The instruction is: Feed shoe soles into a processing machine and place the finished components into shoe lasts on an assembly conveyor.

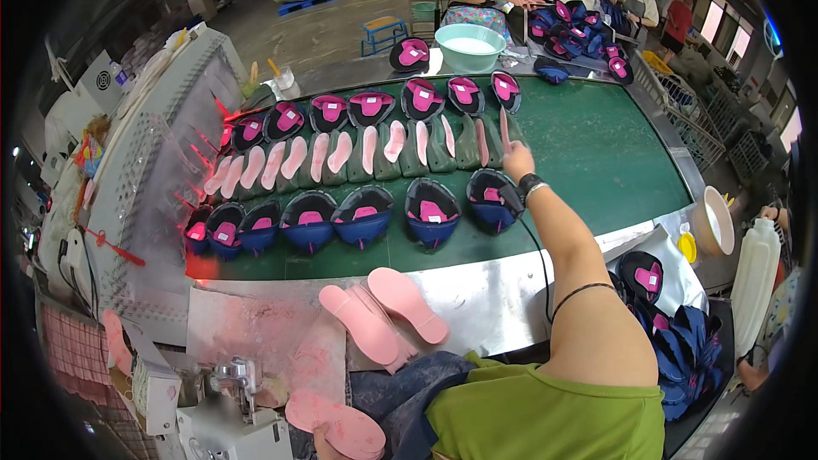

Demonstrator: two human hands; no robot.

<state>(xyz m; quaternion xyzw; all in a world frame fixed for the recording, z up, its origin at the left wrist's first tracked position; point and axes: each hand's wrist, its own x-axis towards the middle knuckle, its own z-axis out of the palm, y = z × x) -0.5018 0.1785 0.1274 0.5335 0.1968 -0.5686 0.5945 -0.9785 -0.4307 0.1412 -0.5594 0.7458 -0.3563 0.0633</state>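
My right hand [517, 162] reaches out over the green conveyor belt [596, 145] and holds a thin pink sole [504, 131] on edge at the right end of a row of pink soles [341, 153]. Behind and in front of that row lie navy shoe uppers with pink insides [366, 213]. At the lower edge, only the fingers of my left hand [321, 444] show, gripping another pink sole [336, 426]. Two or three more pink soles [383, 311] lie on the metal table in front of me.
A heap of navy uppers [682, 349] sits at my right, with a white jug [754, 277] and a white bowl [714, 221] beyond. A perforated machine [153, 187] glows red at the belt's left end. A co-worker stands behind a pale green basin [469, 45].
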